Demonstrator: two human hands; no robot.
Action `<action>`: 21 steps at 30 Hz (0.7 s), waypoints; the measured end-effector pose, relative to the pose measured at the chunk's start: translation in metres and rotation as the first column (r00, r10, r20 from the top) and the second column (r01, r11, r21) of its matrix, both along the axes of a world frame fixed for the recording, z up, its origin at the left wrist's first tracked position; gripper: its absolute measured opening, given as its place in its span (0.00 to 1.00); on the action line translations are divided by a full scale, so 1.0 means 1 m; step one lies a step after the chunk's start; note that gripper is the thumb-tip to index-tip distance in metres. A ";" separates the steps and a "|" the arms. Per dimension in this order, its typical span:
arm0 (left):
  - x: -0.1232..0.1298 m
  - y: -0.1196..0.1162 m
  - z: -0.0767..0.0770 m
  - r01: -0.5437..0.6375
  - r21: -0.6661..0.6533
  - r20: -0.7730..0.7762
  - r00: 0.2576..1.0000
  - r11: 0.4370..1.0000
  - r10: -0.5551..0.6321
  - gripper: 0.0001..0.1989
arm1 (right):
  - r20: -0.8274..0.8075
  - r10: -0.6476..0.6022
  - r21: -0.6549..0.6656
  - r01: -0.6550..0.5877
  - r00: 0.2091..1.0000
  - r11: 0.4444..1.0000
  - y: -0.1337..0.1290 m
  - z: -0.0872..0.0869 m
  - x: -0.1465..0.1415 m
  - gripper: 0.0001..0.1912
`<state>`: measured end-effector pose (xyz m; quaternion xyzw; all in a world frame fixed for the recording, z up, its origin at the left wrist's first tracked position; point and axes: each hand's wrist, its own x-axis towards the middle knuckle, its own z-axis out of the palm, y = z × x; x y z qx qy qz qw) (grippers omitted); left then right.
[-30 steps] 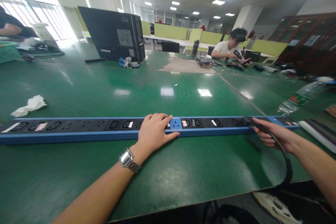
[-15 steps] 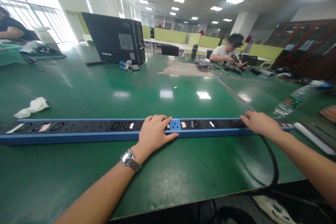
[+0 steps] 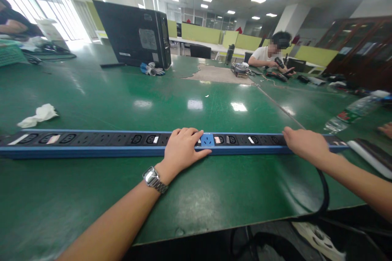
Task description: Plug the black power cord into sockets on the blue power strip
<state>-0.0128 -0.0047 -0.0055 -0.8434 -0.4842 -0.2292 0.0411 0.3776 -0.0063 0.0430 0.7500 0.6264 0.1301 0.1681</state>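
Observation:
A long blue power strip [image 3: 101, 152] with a row of black sockets lies across the bench in front of me. One socket [image 3: 207, 140] in it is blue, just right of my left hand [image 3: 183, 147]. That hand spans the strip from above, thumb at the near side and fingers over the top, gripping it. Toward the strip's right end is my right hand [image 3: 306, 144], fingers curled together low over the sockets; whatever they pinch is hidden. A black cable [image 3: 324, 191] curves down from beneath my right wrist toward the bench edge.
Crumpled tissue [image 3: 39, 115] lies at left, a plastic bottle [image 3: 352, 112] at right near another person's hand [image 3: 386, 129]. Farther back stand a black computer case [image 3: 131, 36] and gloves [image 3: 152, 69]. A person [image 3: 269, 55] works across the green bench [image 3: 171, 102].
The view has tilted slightly, so the bench and strip sit a little higher in the picture. Both hands keep about the same places on the strip.

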 end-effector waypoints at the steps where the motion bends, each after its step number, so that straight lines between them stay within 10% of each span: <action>1: 0.000 0.000 0.000 0.000 -0.001 -0.001 1.000 1.000 0.000 0.29 | -0.007 -0.008 0.008 0.008 1.000 1.000 0.000 -0.001 0.000 0.23; 7: 0.000 0.000 0.000 -0.003 0.010 0.005 1.000 1.000 0.003 0.28 | -0.103 -0.009 0.020 0.011 0.995 1.000 0.008 0.012 0.009 0.22; 12: 0.001 0.000 0.000 -0.003 0.002 0.013 1.000 1.000 0.003 0.29 | -0.232 0.085 0.297 -0.013 0.969 0.955 0.007 0.056 -0.019 0.20; 16: 0.003 -0.004 0.003 0.035 0.046 0.088 0.995 0.998 -0.039 0.32 | -0.675 0.232 0.229 -0.100 0.701 0.968 -0.001 0.065 -0.087 0.17; 21: 0.004 -0.008 0.003 0.101 0.107 0.238 0.963 0.989 -0.125 0.33 | -0.897 0.252 0.196 -0.186 0.363 0.963 -0.006 0.034 -0.188 0.19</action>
